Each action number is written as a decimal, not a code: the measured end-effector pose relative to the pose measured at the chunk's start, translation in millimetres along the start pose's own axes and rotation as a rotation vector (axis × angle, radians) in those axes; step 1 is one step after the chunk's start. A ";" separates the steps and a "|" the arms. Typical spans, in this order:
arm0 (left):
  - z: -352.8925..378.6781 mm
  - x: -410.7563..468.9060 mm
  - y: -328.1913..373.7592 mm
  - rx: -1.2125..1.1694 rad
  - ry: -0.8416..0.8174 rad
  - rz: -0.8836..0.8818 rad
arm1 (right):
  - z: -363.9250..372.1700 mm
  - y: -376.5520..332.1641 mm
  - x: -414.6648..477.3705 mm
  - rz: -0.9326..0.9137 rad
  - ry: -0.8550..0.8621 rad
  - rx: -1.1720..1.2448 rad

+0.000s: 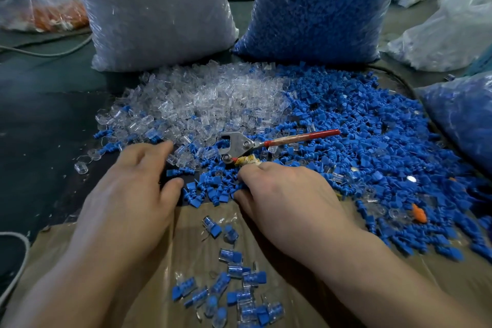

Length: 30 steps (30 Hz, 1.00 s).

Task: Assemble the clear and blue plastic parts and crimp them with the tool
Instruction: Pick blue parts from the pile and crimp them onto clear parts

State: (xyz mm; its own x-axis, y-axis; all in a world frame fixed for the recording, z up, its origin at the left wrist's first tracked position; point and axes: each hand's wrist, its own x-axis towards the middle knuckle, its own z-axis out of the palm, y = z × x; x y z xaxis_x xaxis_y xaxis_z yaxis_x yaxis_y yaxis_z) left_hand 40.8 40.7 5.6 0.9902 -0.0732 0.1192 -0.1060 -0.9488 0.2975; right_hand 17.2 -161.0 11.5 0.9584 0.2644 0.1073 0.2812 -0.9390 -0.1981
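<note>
The right hand [287, 200] has its fingers curled round the taped handle of the crimping tool [239, 144], which lies where the clear parts [199, 98] meet the blue parts [359, 141]; the left hand [133, 186] reaches toward the clear ones, fingers loose and apart, holding nothing I can see. Lifted from among them, the tool could drag loose pieces along in its head and spoil the crimp
</note>
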 end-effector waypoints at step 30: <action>7.5 5.6 3.4 -0.111 0.041 0.114 | -13.8 -19.9 -12.3 -0.198 0.010 0.382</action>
State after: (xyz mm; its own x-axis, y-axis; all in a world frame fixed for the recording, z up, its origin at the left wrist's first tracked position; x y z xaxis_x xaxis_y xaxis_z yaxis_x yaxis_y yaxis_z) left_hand 46.7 34.7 0.1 0.9667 -0.1640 0.1967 -0.2297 -0.8949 0.3827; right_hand -0.9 -148.6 27.5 0.8840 0.4278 0.1885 0.4595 -0.7209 -0.5188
